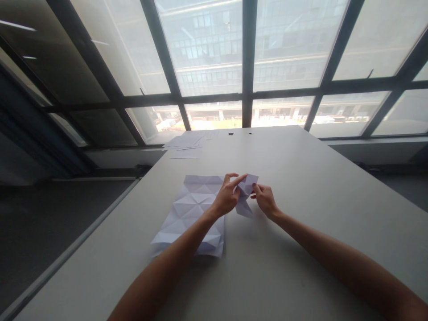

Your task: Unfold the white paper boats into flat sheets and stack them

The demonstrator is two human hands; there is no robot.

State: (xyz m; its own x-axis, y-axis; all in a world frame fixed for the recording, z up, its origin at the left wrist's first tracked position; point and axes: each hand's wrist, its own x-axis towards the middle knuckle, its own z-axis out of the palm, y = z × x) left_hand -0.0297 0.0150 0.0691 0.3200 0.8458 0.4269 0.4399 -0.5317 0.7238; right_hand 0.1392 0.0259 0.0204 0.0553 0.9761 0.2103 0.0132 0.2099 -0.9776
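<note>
A small folded piece of white paper (245, 207) is held between my two hands above the table. My left hand (228, 195) grips its left side, with the index finger stretched along the top of the folds. On the right edge, the thumb and fingers of my right hand (264, 198) pinch the paper. A pointed flap hangs down toward the table below the hands. Left of it lies a larger creased sheet of paper (194, 207), covered in a pattern of crossing folds; my left forearm passes over its right part.
The long white table (317, 214) runs away toward a wall of windows (207, 44). Several loose paper sheets (182, 142) lie at its far left. Two small dark spots, one a round hole (230, 133), mark the far end. A dark curtain (36, 116) hangs at left.
</note>
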